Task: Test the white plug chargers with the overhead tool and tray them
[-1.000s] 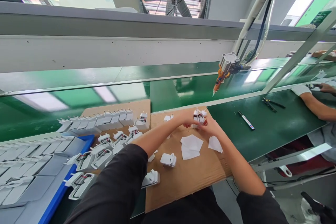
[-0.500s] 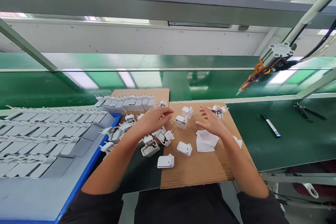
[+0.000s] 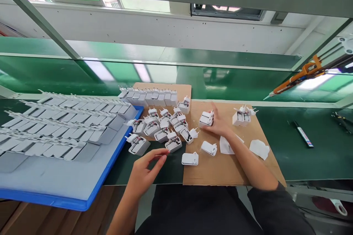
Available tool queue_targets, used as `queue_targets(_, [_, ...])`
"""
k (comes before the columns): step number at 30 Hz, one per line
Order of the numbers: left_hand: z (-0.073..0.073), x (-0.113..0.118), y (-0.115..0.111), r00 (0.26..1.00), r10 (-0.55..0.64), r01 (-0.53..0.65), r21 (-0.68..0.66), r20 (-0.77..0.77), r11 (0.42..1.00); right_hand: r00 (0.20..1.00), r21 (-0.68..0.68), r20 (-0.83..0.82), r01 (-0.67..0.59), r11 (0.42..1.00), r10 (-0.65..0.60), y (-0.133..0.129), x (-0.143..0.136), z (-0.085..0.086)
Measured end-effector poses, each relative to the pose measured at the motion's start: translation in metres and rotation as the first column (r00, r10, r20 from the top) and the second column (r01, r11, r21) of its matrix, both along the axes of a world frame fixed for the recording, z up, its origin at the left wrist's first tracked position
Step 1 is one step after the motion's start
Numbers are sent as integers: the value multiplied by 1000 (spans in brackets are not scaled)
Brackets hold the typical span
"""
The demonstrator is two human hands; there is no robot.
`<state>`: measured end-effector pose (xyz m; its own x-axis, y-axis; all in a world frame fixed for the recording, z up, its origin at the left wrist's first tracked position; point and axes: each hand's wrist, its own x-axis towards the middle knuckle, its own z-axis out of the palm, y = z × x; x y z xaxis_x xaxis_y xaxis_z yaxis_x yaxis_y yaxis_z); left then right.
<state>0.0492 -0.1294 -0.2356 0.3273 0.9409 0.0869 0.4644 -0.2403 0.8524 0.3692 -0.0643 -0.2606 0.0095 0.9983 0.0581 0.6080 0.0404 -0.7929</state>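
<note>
Curved around a white plug charger (image 3: 205,118) on the cardboard, my right hand (image 3: 218,124) grips its right side. My left hand (image 3: 146,172) hovers near the bench's front edge, thumb and forefinger a little apart and nothing visible between them. Its fingertips come close to an uncovered charger (image 3: 173,142) with wires showing; whether they touch it I cannot tell. Several more uncovered chargers (image 3: 151,128) cluster beyond that hand. Two closed chargers, one white charger (image 3: 209,148) and another white charger (image 3: 190,159), lie in front of my right hand.
Rows of white chargers (image 3: 63,117) fill a blue-edged tray (image 3: 95,181) at left. A charger row (image 3: 150,97) stands behind the cluster. White paper (image 3: 259,149), a marker (image 3: 303,134), pliers (image 3: 343,122) and a hanging orange screwdriver (image 3: 298,77) are at right.
My right hand has moved left and closed on a charger. My left hand has drawn back toward the bench's front edge. The camera view has shifted.
</note>
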Motion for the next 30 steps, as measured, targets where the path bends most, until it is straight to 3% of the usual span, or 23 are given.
queue_targets(7, [-35, 45, -22, 988, -153, 151, 83, 23, 985, 994, -30, 36, -100, 995, 101, -41, 9, 4])
queue_targets(11, [-40, 65, -22, 984, -179, 178, 79, 7, 981, 981, -76, 14, -192, 978, 194, -57, 17, 8])
queue_targets(16, [-44, 88, -18, 955, -277, 278, 3, 103, 960, 923, -86, -181, -358, 930, 339, -65, 30, 10])
queue_targets(19, [-49, 99, -10, 937, -315, 320, -4, 150, 948, 915, -100, -210, -372, 923, 346, -71, 34, 11])
queue_targets(25, [-45, 109, 9, 903, -427, 428, -1, 47, 904, 906, -128, -172, -411, 903, 387, -89, 30, 10])
queue_targets(30, [-51, 119, 9, 870, -489, 485, 67, 63, 872, 960, -79, 15, -277, 958, 279, -89, 35, -5])
